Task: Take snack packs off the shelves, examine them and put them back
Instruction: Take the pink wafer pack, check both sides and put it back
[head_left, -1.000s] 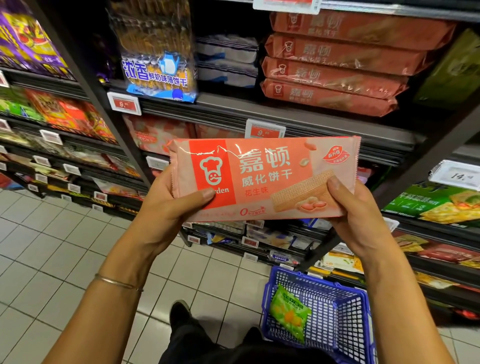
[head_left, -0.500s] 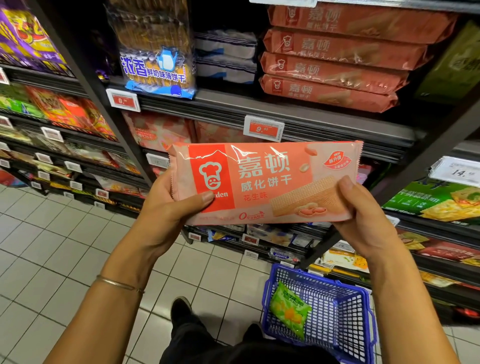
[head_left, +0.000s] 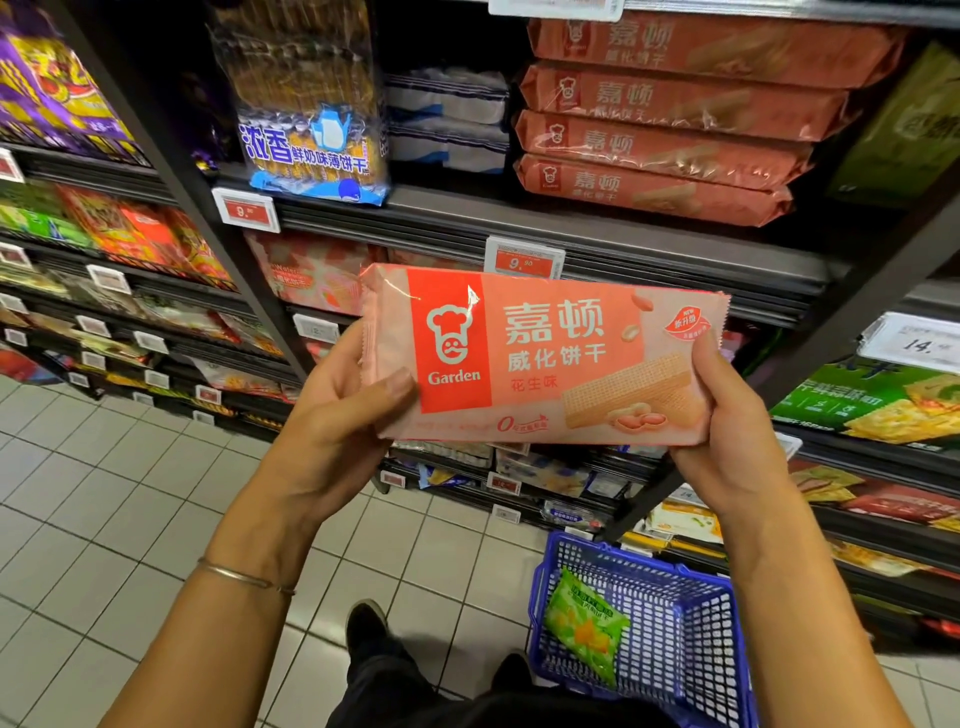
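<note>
I hold a pink and orange Garden wafer pack (head_left: 550, 358) flat in front of me, its printed front facing the camera. My left hand (head_left: 337, 415) grips its left end, thumb over the front. My right hand (head_left: 727, 431) grips the right end. A stack of several matching wafer packs (head_left: 665, 119) lies on the shelf (head_left: 467, 218) above and behind the held pack.
A blue-labelled biscuit bag (head_left: 311, 119) stands on the same shelf to the left. Price tags (head_left: 523, 259) line the shelf edges. A blue shopping basket (head_left: 675, 634) sits on the tiled floor at lower right, holding a green snack bag (head_left: 584, 626). More snack shelves run left and right.
The pack and both hands have dropped slightly in view and shifted a little right. The grip is unchanged.
</note>
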